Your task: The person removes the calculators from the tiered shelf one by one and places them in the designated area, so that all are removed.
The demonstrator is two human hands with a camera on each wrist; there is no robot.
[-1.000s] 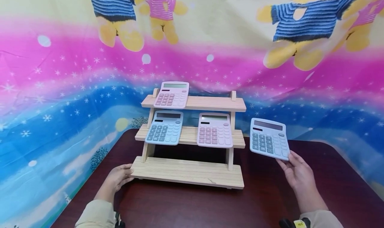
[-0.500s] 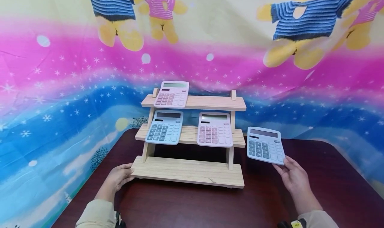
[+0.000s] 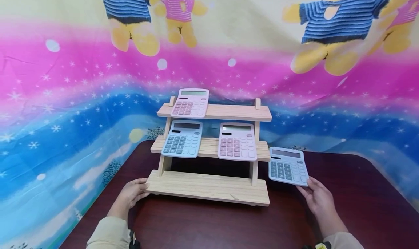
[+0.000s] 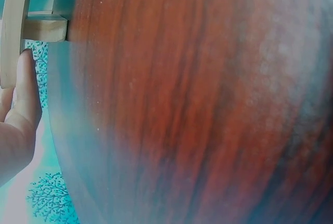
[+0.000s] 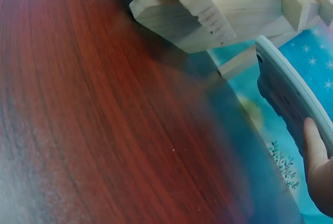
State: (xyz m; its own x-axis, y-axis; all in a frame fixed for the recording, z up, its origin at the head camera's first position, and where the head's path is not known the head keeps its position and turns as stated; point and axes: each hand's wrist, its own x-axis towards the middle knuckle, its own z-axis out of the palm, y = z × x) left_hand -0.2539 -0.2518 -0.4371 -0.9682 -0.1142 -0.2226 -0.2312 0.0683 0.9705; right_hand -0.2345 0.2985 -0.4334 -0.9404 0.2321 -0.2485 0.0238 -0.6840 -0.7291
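Note:
My right hand (image 3: 320,200) pinches a light blue calculator (image 3: 288,166) by its lower right corner, just right of the wooden three-step stand (image 3: 209,186). In the right wrist view the calculator (image 5: 291,94) is seen from its edge and back, apart from the table. My left hand (image 3: 131,195) grips the left end of the stand's bottom board; the left wrist view has the thumb (image 4: 27,86) against the board (image 4: 14,31). A pink calculator (image 3: 190,103) leans on the top step. On the middle step stand a blue calculator (image 3: 182,139) and a pink calculator (image 3: 237,141).
The stand rests on a dark red wooden table (image 3: 209,227) with rounded far corners. Behind and beside the table hangs a printed cloth (image 3: 209,67) with bears and snowflakes.
My right hand has lowered the blue calculator and brought it slightly left, closer to the stand. The left hand keeps its grip on the board. The head view has shifted a little.

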